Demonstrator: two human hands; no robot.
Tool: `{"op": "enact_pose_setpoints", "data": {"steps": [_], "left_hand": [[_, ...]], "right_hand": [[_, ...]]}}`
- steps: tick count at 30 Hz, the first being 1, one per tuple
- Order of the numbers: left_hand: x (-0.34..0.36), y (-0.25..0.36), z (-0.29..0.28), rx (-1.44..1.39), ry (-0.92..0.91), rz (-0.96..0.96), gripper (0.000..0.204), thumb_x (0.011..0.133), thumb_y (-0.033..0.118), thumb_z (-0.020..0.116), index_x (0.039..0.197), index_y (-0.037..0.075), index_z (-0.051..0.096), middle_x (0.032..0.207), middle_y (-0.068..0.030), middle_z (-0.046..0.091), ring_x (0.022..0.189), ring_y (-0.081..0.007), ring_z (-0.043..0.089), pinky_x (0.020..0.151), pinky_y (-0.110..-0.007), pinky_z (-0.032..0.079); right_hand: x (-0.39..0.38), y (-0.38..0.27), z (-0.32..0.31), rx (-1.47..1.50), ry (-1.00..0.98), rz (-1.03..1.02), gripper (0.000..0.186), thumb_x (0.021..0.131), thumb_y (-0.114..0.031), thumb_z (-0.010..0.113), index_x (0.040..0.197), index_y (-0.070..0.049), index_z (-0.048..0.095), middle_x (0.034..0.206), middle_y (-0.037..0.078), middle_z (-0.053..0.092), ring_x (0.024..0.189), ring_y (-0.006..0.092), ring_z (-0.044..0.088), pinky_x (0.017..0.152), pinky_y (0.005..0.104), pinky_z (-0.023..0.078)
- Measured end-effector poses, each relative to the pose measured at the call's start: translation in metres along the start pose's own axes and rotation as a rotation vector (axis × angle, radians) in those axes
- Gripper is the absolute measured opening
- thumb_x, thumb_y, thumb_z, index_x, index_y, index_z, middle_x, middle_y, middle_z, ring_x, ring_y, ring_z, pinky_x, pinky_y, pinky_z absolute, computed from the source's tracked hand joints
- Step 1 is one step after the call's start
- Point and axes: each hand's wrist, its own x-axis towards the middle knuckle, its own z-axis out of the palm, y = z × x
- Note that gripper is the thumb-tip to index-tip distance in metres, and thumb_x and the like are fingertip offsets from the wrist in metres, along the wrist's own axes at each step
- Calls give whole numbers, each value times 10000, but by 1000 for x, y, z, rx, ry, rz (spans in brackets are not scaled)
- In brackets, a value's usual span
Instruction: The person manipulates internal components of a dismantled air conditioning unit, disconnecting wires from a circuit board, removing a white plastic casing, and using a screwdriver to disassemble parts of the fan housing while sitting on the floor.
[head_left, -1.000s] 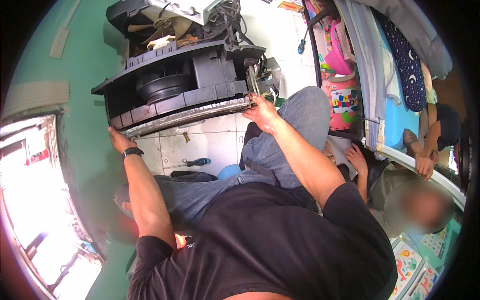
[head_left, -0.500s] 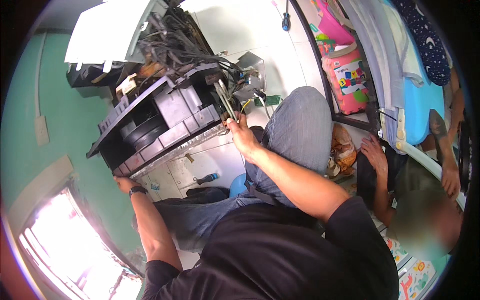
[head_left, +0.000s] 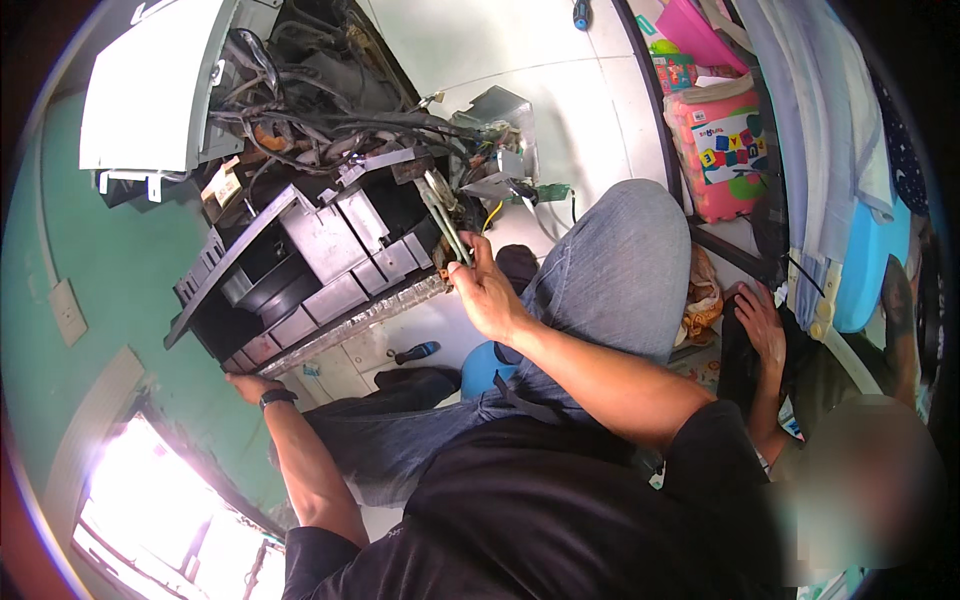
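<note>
The black housing [head_left: 355, 235] lies between nine and ten o'clock from the centre of the view, its fan wheel [head_left: 282, 292] exposed; along its lower edge runs the silvery finned coil [head_left: 350, 325], slanting up from eight o'clock toward the centre. The left hand [head_left: 253, 387] is at eight o'clock, fingertips at the coil's low end; how far they curl beneath is hidden, so I cannot tell whether it is closed. The right hand [head_left: 487, 297], at the centre, is closed on the thin metal pipes [head_left: 447, 222] near the coil's other end — one hand per end, probably to share the load and stop a long part twisting.

Dark wires [head_left: 290, 105] spread at half past ten, beside a white panel [head_left: 155, 90] at ten; the metal box [head_left: 500, 140] sits at twelve and the green circuit board [head_left: 553, 193] at one, perhaps kept close by their leads. A screwdriver [head_left: 418, 352] lies on the floor toward eight — within easy reach, I judge; another person's hand [head_left: 760, 322] rests at three, well apart.
</note>
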Motion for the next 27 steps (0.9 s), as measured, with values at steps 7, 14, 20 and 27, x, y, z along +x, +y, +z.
{"op": "enact_pose_setpoints", "data": {"steps": [7, 14, 20, 27], "left_hand": [[41, -27, -22, -136, -81, 98, 691, 1058, 488, 456, 1437, -88, 492, 1464, -187, 538, 1290, -306, 554, 1127, -414, 416], [21, -12, -53, -65, -8, 67, 528, 1000, 297, 607, 1337, -108, 576, 1280, -164, 653, 1106, -264, 621, 985, -393, 485], [1, -18, -84, -125, -12, 165, 388, 964, 123, 646, 1283, -95, 603, 1237, -161, 665, 1087, -230, 625, 973, -358, 491], [-1, -42, -96, -63, 22, 148, 368, 931, 111, 676, 1245, -75, 634, 1168, -138, 686, 1037, -207, 633, 936, -336, 499]], "right_hand": [[1, -10, -6, -280, -50, -48, 328, 1001, -348, 476, 1110, -43, 528, 1023, 231, 588, 1005, 379, 576, 880, 479, 454], [4, -2, -7, 149, -73, 144, 271, 1018, -345, 505, 1139, -109, 559, 996, 43, 580, 940, 182, 580, 855, 362, 491], [0, -15, -22, 318, -203, 230, 349, 1046, -336, 491, 1279, -87, 569, 1215, 72, 643, 1039, 204, 622, 975, 405, 500], [0, -26, -29, 260, -284, 278, 482, 994, -361, 527, 1368, -58, 498, 1300, 161, 600, 1166, 298, 610, 1098, 496, 461]]}}
